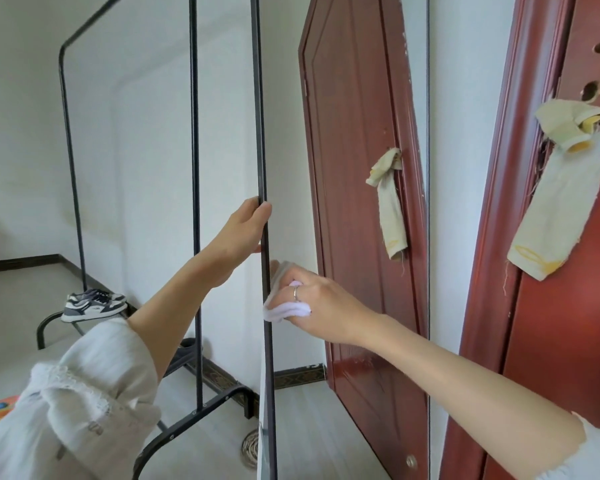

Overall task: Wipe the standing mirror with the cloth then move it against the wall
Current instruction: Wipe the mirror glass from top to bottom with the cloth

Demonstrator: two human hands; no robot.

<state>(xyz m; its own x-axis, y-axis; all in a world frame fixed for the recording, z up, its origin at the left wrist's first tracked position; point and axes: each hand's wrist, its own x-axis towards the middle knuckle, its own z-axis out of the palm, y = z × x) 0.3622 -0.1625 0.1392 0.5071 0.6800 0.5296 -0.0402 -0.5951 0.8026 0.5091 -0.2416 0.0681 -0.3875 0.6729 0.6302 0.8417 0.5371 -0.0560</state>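
The standing mirror (354, 140) fills the middle of the view, tall, with a thin black frame. Its glass reflects a red-brown door and a tied rag. My left hand (245, 226) grips the mirror's left frame edge (262, 168) at about mid height, thumb in front and fingers behind. My right hand (321, 301), with a ring on one finger, holds a bunched pale lilac cloth (286, 310). It presses the cloth against the glass right beside the left frame edge, just below my left hand.
A black metal clothes rack (194, 202) stands behind the mirror on the left, with a pair of sneakers (94, 304) on its low shelf. The real red-brown door (568, 306) with a beige rag (561, 188) tied to it is at the right. White walls surround; a floor drain (250, 445) lies below.
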